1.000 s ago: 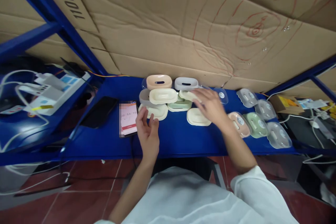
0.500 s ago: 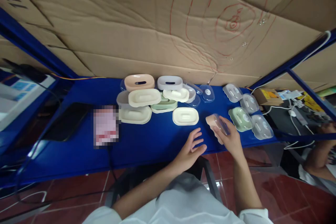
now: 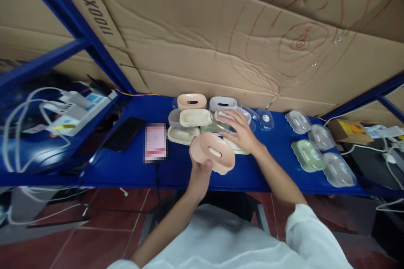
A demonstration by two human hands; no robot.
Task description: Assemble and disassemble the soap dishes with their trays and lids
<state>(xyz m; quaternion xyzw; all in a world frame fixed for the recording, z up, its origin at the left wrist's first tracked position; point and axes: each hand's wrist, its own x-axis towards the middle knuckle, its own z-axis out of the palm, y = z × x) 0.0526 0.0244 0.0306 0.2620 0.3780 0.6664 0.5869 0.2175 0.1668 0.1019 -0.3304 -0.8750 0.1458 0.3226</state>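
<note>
My left hand [image 3: 199, 176] is closed around a pink soap dish [image 3: 206, 148], thumb on its near rim. The dish is tilted, showing a long slot in its middle with a pale strip in it. My right hand [image 3: 241, 129] reaches over the pile with its fingers apart. Its fingertips are by a cream inner tray [image 3: 221, 115]; whether they touch it I cannot tell. A second cream tray [image 3: 195, 117] lies on the pile, beside a green piece [image 3: 210, 127] partly hidden. Another cream tray [image 3: 243, 146] is mostly covered by the pink dish and my right hand.
Behind stand a peach soap dish [image 3: 191, 101] and a grey one [image 3: 223, 103]. A clear lid [image 3: 265, 119] lies right of them. Several lidded dishes, one green [image 3: 307, 155], sit at the right. A black phone [image 3: 124, 134] lies left, near a blurred pink item [image 3: 155, 143].
The pink dish has passed from my right hand to my left and moved left. My right hand has swung left over the pile. The view has turned left.
</note>
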